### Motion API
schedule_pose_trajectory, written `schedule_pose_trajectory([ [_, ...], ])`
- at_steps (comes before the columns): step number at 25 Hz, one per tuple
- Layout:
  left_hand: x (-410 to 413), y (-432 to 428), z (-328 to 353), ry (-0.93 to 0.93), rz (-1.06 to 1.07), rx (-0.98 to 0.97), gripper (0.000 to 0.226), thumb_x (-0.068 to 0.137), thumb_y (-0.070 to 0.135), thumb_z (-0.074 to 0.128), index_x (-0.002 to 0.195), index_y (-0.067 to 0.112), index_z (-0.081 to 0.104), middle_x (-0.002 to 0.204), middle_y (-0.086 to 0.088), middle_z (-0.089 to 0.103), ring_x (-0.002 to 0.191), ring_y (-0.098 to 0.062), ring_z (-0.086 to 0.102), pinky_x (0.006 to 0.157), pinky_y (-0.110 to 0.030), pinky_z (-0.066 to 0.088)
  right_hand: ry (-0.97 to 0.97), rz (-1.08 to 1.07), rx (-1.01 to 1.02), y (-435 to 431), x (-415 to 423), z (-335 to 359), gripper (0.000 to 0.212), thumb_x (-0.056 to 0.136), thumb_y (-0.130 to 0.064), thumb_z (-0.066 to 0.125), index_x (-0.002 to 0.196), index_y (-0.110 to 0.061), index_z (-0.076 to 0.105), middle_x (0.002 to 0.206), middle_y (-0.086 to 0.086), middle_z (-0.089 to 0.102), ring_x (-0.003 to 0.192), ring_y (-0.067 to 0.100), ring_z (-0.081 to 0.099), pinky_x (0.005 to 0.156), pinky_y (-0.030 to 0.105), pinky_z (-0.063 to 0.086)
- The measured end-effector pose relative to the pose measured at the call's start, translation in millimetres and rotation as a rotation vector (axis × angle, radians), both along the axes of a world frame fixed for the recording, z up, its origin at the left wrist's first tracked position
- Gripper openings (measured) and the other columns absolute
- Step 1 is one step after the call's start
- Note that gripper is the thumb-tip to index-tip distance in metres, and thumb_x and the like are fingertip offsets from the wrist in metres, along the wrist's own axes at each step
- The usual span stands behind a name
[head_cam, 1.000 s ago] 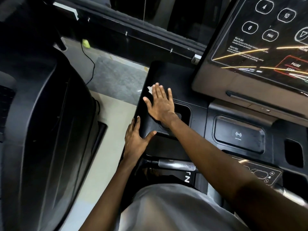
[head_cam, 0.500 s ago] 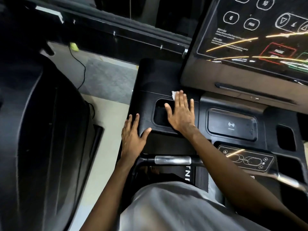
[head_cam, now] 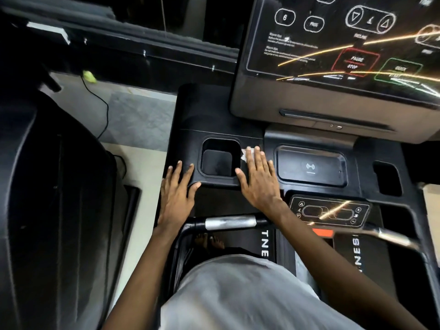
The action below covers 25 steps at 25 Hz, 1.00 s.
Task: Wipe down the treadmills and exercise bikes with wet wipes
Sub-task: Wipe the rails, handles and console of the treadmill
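Note:
I stand on a black treadmill and look down at its console tray (head_cam: 190, 120). My right hand (head_cam: 258, 179) lies flat with straight fingers on the tray, between the square cup holder (head_cam: 217, 158) and the wireless charging pad (head_cam: 312, 166). It presses a white wet wipe (head_cam: 244, 154), of which only a corner shows past the fingertips. My left hand (head_cam: 177, 189) rests flat and open on the tray's left front edge, holding nothing.
The big touch screen (head_cam: 345, 51) rises behind the tray. A small button panel (head_cam: 329, 211) and a handlebar with a metal grip (head_cam: 229, 222) sit in front. Another black machine (head_cam: 54, 198) stands to the left, with a cable (head_cam: 104, 108) on the floor.
My right hand has slid the wipe rightward, from left of the cup holder across it to the strip beside the charging pad. My left hand stayed on the tray edge.

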<state>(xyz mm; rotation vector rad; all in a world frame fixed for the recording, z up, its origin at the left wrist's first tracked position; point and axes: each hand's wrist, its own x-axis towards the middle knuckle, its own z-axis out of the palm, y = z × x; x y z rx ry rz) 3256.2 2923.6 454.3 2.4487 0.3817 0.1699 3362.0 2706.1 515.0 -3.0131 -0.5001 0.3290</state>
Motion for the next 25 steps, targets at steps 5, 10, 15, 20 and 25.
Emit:
schedule_pose_trajectory([
  [5, -2.5, -1.8, -0.8, 0.054, -0.001, 0.014, 0.066, 0.096, 0.048, 0.058, 0.155, 0.024, 0.039, 0.165, -0.013, 0.024, 0.152, -0.037, 0.019, 0.12, -0.06, 0.023, 0.02, 0.028, 0.121, 9.5, 30.1, 3.3, 0.062, 0.108, -0.046, 0.023, 0.159, -0.011, 0.02, 0.168, 0.009, 0.011, 0.155, 0.024, 0.008, 0.126, 0.04, 0.005],
  [10, 2.0, -13.1, 6.3, 0.226, 0.123, 0.009, 0.084, 0.094, 0.041, 0.067, 0.161, 0.021, 0.02, 0.166, -0.019, 0.015, 0.152, -0.041, 0.016, 0.12, -0.059, 0.022, 0.033, 0.175, 0.315, -12.2, 2.1, 3.8, 0.04, 0.108, -0.019, 0.04, 0.146, -0.013, 0.05, 0.158, 0.004, 0.039, 0.145, 0.021, 0.038, 0.119, 0.038, 0.034],
  [15, -0.3, -11.2, 9.9, 0.206, 0.141, -0.016, 0.085, 0.093, 0.044, 0.068, 0.161, 0.027, 0.02, 0.167, -0.013, 0.015, 0.152, -0.036, 0.017, 0.118, -0.056, 0.024, -0.129, 0.031, 0.34, -7.1, 25.8, 8.5, 0.036, 0.093, 0.001, 0.055, 0.127, -0.007, 0.066, 0.115, 0.012, 0.053, 0.099, 0.032, 0.053, 0.086, 0.048, 0.054],
  [20, -1.2, -11.2, 11.2, 0.199, 0.142, -0.002, 0.084, 0.093, 0.046, 0.067, 0.161, 0.026, 0.022, 0.167, -0.013, 0.017, 0.152, -0.036, 0.02, 0.117, -0.057, 0.026, -0.055, -0.095, 0.506, -7.0, 31.2, 20.6, 0.035, 0.098, -0.002, 0.046, 0.13, -0.007, 0.059, 0.123, 0.015, 0.051, 0.097, 0.038, 0.063, 0.088, 0.042, 0.054],
  [25, -2.3, -11.7, 9.2, 0.192, 0.15, 0.001, 0.083, 0.093, 0.049, 0.066, 0.16, 0.027, 0.022, 0.167, -0.012, 0.017, 0.151, -0.035, 0.021, 0.116, -0.056, 0.027, -0.013, -0.017, 0.376, 9.1, 37.5, 23.1, 0.029, 0.092, 0.005, 0.05, 0.114, -0.007, 0.065, 0.119, 0.014, 0.054, 0.104, 0.035, 0.06, 0.092, 0.038, 0.051],
])
